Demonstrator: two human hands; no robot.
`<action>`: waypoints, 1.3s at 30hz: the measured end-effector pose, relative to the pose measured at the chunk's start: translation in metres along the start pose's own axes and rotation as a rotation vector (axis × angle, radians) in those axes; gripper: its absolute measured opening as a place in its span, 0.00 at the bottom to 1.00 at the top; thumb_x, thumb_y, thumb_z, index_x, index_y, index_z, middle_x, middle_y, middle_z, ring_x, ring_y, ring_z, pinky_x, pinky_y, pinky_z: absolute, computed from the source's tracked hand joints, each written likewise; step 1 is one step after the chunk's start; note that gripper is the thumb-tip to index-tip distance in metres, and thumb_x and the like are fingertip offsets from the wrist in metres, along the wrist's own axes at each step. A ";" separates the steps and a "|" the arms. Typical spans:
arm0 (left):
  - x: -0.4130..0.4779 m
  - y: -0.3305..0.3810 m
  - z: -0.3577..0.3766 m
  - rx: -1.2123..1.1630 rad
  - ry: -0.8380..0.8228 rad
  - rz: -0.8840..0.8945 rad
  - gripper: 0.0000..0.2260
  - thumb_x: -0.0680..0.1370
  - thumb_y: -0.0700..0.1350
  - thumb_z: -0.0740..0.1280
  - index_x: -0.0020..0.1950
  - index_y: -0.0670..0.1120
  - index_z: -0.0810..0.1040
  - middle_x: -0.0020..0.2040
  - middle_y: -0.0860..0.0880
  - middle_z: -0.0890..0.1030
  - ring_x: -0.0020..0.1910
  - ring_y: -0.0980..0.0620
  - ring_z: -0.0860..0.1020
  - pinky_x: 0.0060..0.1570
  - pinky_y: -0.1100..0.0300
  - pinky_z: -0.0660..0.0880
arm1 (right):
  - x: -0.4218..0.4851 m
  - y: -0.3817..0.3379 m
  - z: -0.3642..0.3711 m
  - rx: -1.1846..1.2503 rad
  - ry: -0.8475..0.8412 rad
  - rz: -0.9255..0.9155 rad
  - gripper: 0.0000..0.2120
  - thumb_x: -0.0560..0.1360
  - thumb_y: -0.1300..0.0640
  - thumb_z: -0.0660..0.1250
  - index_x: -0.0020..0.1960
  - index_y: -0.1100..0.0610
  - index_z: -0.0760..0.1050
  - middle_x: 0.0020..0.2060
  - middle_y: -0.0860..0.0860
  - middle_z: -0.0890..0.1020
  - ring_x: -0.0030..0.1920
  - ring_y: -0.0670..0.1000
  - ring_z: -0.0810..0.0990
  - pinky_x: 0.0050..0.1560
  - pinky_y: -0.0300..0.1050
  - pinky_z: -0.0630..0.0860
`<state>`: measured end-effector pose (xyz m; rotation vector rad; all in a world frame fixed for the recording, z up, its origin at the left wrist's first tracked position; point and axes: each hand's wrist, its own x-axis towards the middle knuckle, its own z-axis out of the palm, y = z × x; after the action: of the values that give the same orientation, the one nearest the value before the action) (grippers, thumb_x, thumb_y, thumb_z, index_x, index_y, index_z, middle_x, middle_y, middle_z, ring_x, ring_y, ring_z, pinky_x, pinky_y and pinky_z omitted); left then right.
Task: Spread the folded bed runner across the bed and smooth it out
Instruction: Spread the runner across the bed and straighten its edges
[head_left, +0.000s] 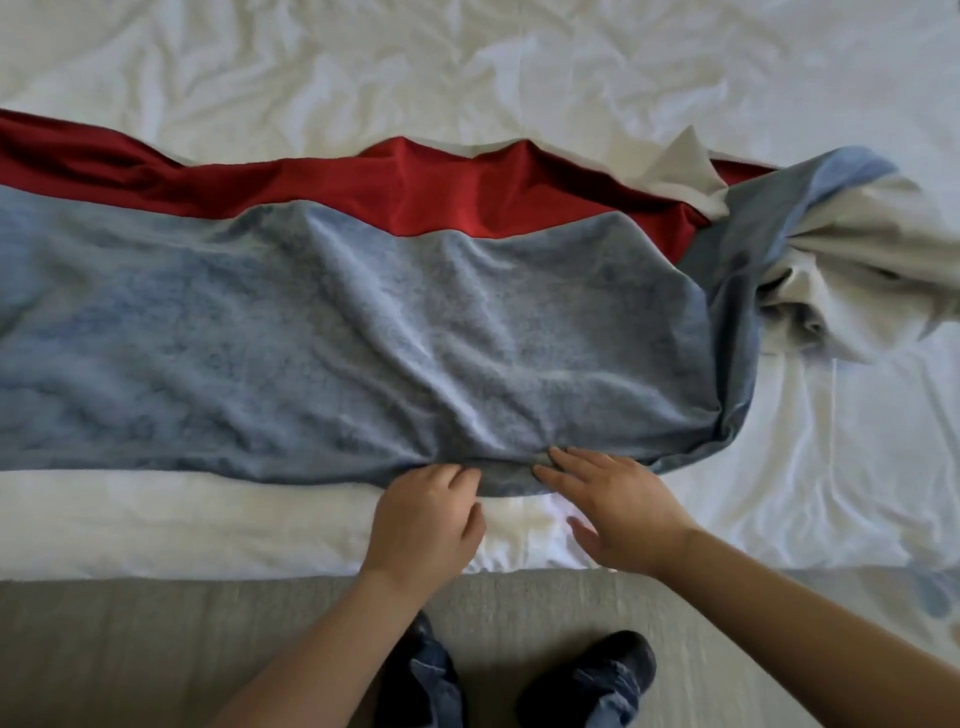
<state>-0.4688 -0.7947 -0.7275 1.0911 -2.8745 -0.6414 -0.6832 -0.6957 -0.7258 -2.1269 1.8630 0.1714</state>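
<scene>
While both hands work at its near hem, the bed runner (363, 338) lies lengthwise across the bed (519, 67), blue face up and creased.

Head view:
- Left hand (426, 519): the fingers (460, 475) are curled and pressed together, pinching the near hem of the runner. The thumb lies on the white sheet just beside the hem.
- Right hand (618, 512): the fingers (563, 460) are straight and slightly spread, with the tips resting flat on the same hem. The thumb points away from the cloth, over the sheet.
- A short stretch of hem sags toward the person between the two sets of fingers.
- Beyond the fingers, a red band (441, 197) runs along the far edge of the runner.
- Left of the fingers, the runner lies flat and passes out of frame.
- Right of the fingers and farther away, the runner end (831, 260) is twisted and bunched, with its white lining turned out.
- Behind the fingers, toward the person, bare white sheet reaches the bed edge. Past it lies the grey floor (156, 649), with dark shoes (613, 670) on it.
</scene>
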 end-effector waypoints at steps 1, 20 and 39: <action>0.007 0.007 -0.005 0.000 0.001 -0.003 0.13 0.70 0.47 0.66 0.51 0.45 0.83 0.42 0.50 0.83 0.39 0.51 0.81 0.38 0.58 0.79 | -0.003 0.008 -0.004 -0.001 -0.001 -0.036 0.32 0.61 0.46 0.76 0.63 0.50 0.77 0.59 0.51 0.81 0.56 0.51 0.81 0.51 0.46 0.79; 0.224 0.228 -0.030 0.065 0.284 -0.091 0.27 0.71 0.58 0.60 0.60 0.41 0.78 0.56 0.41 0.80 0.54 0.42 0.79 0.52 0.50 0.77 | -0.041 0.253 -0.145 -0.066 0.183 0.198 0.31 0.74 0.41 0.61 0.74 0.49 0.61 0.68 0.49 0.71 0.68 0.51 0.68 0.67 0.48 0.63; 0.438 0.313 0.034 0.159 0.059 -0.078 0.32 0.70 0.54 0.70 0.71 0.47 0.65 0.66 0.42 0.71 0.61 0.41 0.73 0.52 0.49 0.74 | -0.044 0.440 -0.079 0.577 0.216 1.002 0.56 0.58 0.37 0.75 0.75 0.47 0.47 0.67 0.53 0.64 0.65 0.56 0.67 0.56 0.53 0.71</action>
<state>-1.0051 -0.8495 -0.7036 1.2244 -2.8865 -0.3803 -1.1307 -0.7259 -0.7048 -0.7527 2.5329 -0.3558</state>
